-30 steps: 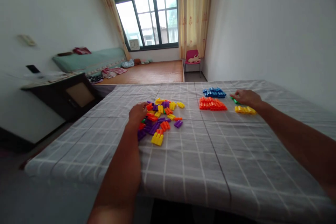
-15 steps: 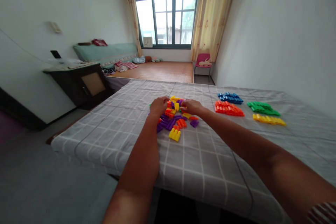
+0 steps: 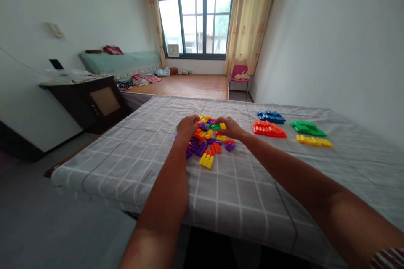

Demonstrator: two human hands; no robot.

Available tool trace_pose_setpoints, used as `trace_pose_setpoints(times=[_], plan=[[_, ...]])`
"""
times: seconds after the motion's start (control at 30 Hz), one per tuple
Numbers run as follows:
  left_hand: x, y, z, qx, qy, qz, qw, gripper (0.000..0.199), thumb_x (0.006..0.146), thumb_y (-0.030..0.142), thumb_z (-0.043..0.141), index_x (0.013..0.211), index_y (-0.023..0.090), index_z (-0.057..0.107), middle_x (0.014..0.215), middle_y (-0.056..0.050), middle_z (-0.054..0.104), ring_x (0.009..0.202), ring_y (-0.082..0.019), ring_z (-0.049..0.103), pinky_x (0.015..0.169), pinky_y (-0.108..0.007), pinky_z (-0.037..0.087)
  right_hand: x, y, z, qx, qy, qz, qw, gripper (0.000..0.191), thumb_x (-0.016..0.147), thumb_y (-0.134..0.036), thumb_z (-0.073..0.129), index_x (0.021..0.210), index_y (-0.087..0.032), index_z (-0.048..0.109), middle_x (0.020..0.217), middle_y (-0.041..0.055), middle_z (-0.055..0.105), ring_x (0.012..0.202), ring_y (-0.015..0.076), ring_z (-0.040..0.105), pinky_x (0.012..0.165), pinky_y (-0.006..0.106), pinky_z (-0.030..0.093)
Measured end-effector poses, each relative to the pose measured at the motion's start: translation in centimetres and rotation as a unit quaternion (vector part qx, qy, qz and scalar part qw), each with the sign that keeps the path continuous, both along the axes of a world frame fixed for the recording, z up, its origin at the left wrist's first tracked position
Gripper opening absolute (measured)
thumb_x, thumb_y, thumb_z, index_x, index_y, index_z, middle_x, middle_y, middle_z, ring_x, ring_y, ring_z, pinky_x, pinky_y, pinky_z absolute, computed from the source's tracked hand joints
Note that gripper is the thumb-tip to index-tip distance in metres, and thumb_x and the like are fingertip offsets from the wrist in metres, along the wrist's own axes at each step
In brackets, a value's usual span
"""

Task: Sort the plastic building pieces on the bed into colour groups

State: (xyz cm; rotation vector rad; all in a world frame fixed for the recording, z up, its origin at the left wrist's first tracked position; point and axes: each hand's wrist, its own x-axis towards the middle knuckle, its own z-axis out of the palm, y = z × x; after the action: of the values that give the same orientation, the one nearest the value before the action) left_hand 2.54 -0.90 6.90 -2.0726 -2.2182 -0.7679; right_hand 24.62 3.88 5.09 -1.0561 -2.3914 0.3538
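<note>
A mixed pile of plastic building blocks (image 3: 199,148), purple, orange, yellow and green, lies on the checked cloth between my hands. My left hand (image 3: 188,126) is at the left side of the pile, its fingers curled in; what they hold, if anything, is hidden. At the right side, my right hand (image 3: 229,126) is closed, with a yellow block (image 3: 222,126) at its fingers. A green block (image 3: 216,127) is just left of that one; whether the two are joined I cannot tell. Closest to me lies a yellow block with several prongs (image 3: 206,161).
To the right lie sorted rows of blocks: blue (image 3: 270,117), orange (image 3: 269,129), green (image 3: 307,128) and yellow (image 3: 314,141). The checked cloth (image 3: 246,193) covers the table. Beyond stand a low bed (image 3: 195,84), a pink chair (image 3: 239,71) and a dark cabinet (image 3: 101,96).
The view has shifted slightly, so the scene sits further left. A green block and a yellow block now show at my right hand's fingers. My left hand stays at the pile.
</note>
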Motion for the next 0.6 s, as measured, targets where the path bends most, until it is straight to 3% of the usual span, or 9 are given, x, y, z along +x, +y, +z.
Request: trace_pose_setpoints(times=[0.13, 0.2, 0.33, 0.47, 0.6], plan=[[-0.1, 0.5, -0.6, 0.011, 0.022, -0.001, 1.0, 0.037, 0.088, 0.022, 0.046, 0.113, 0.029, 0.071, 0.11, -0.003, 0.073, 0.1, -0.02, 0.066, 0.086, -0.028, 0.049, 4.0, -0.2, 0.5, 0.004, 0.066, 0.009, 0.998, 0.031, 0.075, -0.034, 0.072, 0.103, -0.023, 0.067, 0.094, 0.0028, 0.07, 0.089, 0.0188, 0.062, 0.077, 0.03, 0.049], [-0.2, 1.0, -0.9, 0.005, 0.03, 0.007, 1.0, 0.037, 0.088, 0.022, 0.045, 0.112, 0.03, 0.071, 0.111, -0.002, 0.072, 0.1, -0.021, 0.066, 0.085, -0.028, 0.049, 7.6, 0.4, 0.6, -0.017, 0.086, -0.034, 0.996, 0.03, 0.074, -0.037, 0.072, 0.099, -0.021, 0.067, 0.091, 0.0033, 0.07, 0.08, 0.017, 0.063, 0.07, 0.028, 0.05], [-0.5, 1.8, -1.3, 0.008, 0.052, -0.001, 0.999, 0.037, 0.088, 0.025, 0.042, 0.111, 0.029, 0.072, 0.115, -0.003, 0.071, 0.102, -0.023, 0.066, 0.084, -0.031, 0.05, 18.2, 2.4, 0.6, -0.011, 0.132, -0.202, 0.97, 0.03, 0.073, -0.039, 0.073, 0.093, -0.018, 0.065, 0.088, 0.0047, 0.07, 0.077, 0.0167, 0.064, 0.069, 0.028, 0.05], [-0.7, 2.1, -1.4, 0.012, 0.073, 0.002, 0.997, 0.039, 0.088, 0.026, 0.04, 0.111, 0.028, 0.072, 0.113, -0.005, 0.072, 0.101, -0.026, 0.066, 0.082, -0.033, 0.051, 29.6, 3.6, 0.1, 0.0, 0.114, -0.396, 0.911, 0.026, 0.07, -0.034, 0.074, 0.087, -0.017, 0.064, 0.085, 0.0046, 0.07, 0.074, 0.0164, 0.064, 0.066, 0.027, 0.049], [-1.1, 2.3, -1.7, 0.009, 0.084, 0.006, 0.996, 0.039, 0.087, 0.026, 0.041, 0.111, 0.028, 0.072, 0.114, -0.005, 0.072, 0.1, -0.027, 0.066, 0.078, -0.034, 0.051, 36.9, 3.5, -1.2, -0.03, 0.068, -0.499, 0.863, 0.02, 0.072, -0.032, 0.074, 0.08, -0.017, 0.063, 0.079, 0.0052, 0.069, 0.07, 0.017, 0.063, 0.062, 0.027, 0.048]])
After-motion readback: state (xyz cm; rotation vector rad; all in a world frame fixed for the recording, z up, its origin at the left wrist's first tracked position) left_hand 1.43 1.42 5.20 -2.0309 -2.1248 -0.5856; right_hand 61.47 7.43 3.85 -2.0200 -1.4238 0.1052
